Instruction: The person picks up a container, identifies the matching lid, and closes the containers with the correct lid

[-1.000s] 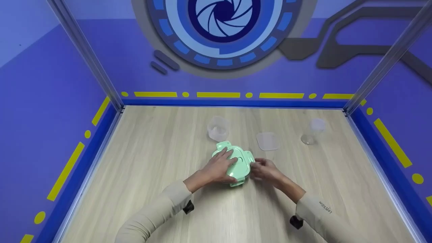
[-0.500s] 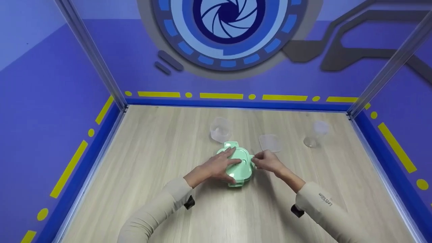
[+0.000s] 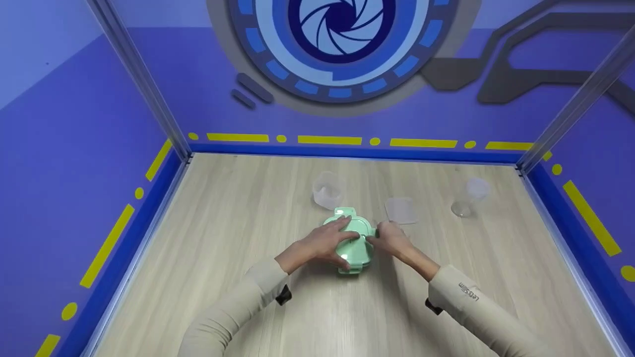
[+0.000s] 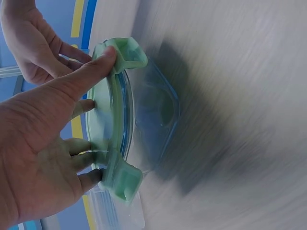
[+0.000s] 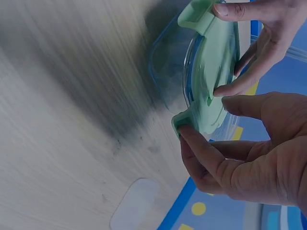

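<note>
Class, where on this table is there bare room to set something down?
Bare: the left of the table, between left wall and clear tub; a strip between clear jar and right wall; the front, between the sleeves. Crowded: the middle, where left grip and right grip touch the green-lidded box, with tub and square lid close behind.

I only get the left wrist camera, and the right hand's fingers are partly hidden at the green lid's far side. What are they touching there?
Observer: The right wrist camera shows the right hand with its fingers on a side flap of the green lid.

Operator: Ah, neat! Is there anything on the table past that hand?

Observer: Yes. In the head view, a flat clear square lies on the table beyond that hand, apart from it.
</note>
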{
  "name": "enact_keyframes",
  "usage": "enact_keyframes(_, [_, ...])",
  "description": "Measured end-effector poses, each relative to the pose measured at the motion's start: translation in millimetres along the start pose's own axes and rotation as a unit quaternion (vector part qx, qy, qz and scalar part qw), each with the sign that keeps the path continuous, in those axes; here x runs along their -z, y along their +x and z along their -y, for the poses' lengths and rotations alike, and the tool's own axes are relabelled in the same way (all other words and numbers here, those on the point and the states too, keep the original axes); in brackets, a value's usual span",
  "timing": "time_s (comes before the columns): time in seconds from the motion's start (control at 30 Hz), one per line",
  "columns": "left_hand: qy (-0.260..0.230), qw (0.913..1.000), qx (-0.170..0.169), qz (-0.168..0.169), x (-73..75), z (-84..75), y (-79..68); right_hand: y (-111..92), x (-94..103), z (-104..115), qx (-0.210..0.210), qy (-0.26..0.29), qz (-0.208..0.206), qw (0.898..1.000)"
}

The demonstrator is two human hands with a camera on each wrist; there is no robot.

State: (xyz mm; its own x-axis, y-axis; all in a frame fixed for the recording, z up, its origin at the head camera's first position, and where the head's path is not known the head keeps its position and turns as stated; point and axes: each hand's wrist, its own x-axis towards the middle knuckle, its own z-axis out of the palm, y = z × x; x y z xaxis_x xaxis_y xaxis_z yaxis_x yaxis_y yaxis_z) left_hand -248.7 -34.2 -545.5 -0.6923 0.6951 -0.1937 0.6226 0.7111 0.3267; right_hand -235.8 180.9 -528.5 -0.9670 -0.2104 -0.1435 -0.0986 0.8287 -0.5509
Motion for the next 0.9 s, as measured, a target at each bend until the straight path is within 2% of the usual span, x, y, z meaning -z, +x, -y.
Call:
enact_keyframes(0.27, [0.002, 1.0000, -0.001, 0.000, 2.1, 1.6, 4.3, 1.6, 3.1, 7.6, 0.000, -0.061, -0.014, 0.998])
enact_keyframes(0.4, [-0.007, 1.0000, 0.002, 0.002, 3.7, 2.8, 4.2, 6.1, 3.5, 6.2, -0.002, -0.083, 0.004, 0.997])
enact_keyframes(0.57, [-0.013, 0.9999, 0.001, 0.001, 5.0, 6.0, 2.0, 16.1, 3.8, -0.7, -0.017, -0.027, 0.069, 0.997])
enact_keyframes(0.67, [0.006, 1.0000, -0.003, 0.001, 4.9, 7.5, 0.8, 21.5, 4.8, -4.7, -0.025, 0.012, 0.107, 0.994])
enact_keyframes(0.9, [0.064, 0.9977, -0.023, -0.001, -1.9, 4.2, -1.9, 23.3, 5.2, -9.7, -0.073, 0.089, 0.136, 0.984])
